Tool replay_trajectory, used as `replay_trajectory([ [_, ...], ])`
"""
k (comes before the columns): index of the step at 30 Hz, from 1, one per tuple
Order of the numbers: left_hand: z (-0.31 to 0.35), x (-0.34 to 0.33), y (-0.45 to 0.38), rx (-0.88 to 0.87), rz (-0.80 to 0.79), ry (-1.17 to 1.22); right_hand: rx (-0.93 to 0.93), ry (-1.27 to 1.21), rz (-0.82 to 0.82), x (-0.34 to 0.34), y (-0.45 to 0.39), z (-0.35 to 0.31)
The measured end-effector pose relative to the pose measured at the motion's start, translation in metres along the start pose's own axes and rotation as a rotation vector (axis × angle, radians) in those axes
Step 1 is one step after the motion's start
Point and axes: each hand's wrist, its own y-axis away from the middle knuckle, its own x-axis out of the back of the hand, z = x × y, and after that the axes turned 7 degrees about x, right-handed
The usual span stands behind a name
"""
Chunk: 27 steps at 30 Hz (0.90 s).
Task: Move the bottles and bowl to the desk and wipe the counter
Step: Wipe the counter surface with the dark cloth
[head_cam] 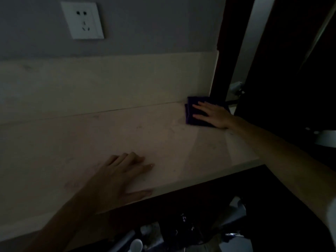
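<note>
The room is dim. A pale stone counter point(91, 151) runs from left to right below a low backsplash. My right hand point(212, 113) lies flat with straight fingers on a folded dark purple cloth point(190, 110) at the counter's far right corner, against the backsplash. My left hand point(123, 171) rests flat on the counter near its front edge, fingers spread, thumb along the edge. No bottles or bowl show on the counter.
A white wall socket point(82, 20) sits on the grey wall above. A dark door frame point(227, 51) bounds the counter on the right. Below the front edge lie dim, unclear objects, among them a white rounded item point(136, 245).
</note>
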Motion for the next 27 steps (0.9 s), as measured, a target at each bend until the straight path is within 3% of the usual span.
replay_trajectory([
  [4,-0.001,0.001,0.001,0.014,-0.004,0.010,-0.061,0.048,-0.021,0.002,-0.034,0.009],
  [9,0.004,0.005,0.000,0.036,-0.011,-0.011,-0.061,0.058,-0.036,-0.004,-0.001,-0.019],
  [16,0.013,0.015,0.008,0.059,0.014,-0.060,0.257,0.100,-0.050,-0.027,0.126,-0.097],
  [19,-0.012,0.027,0.028,0.117,0.013,-0.065,0.334,0.077,-0.027,-0.031,0.144,-0.115],
  [24,-0.055,0.028,0.052,0.276,-0.099,-0.040,0.291,0.046,-0.063,-0.021,0.058,-0.118],
  [27,-0.056,0.024,0.048,0.273,-0.067,-0.021,0.253,0.061,-0.058,-0.019,-0.022,-0.129],
])
